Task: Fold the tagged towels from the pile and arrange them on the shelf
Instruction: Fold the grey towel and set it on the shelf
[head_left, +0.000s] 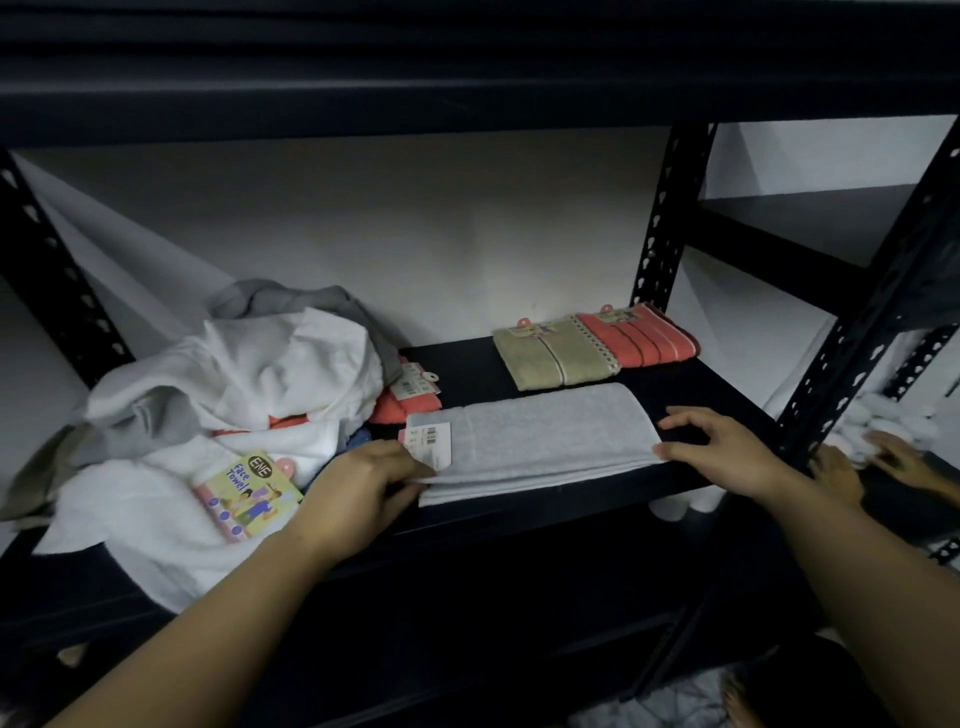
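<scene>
left hand pinches tagged end of folded grey terry towel | right hand fingers spread, resting on its far end | towel flat at shelf front edge | crumpled white pile left | folded beige towel, coral striped towel behind

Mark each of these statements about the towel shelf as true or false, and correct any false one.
1. Both hands are on the folded grey towel. True: left hand at its tagged end, right hand at the other.
2. The coral striped towel lies on the unfolded pile. False: it lies folded at the back right.
3. The beige towel is folded. True.
4. The "Face Towel" label is on the grey towel. False: it is on the pile.
</scene>
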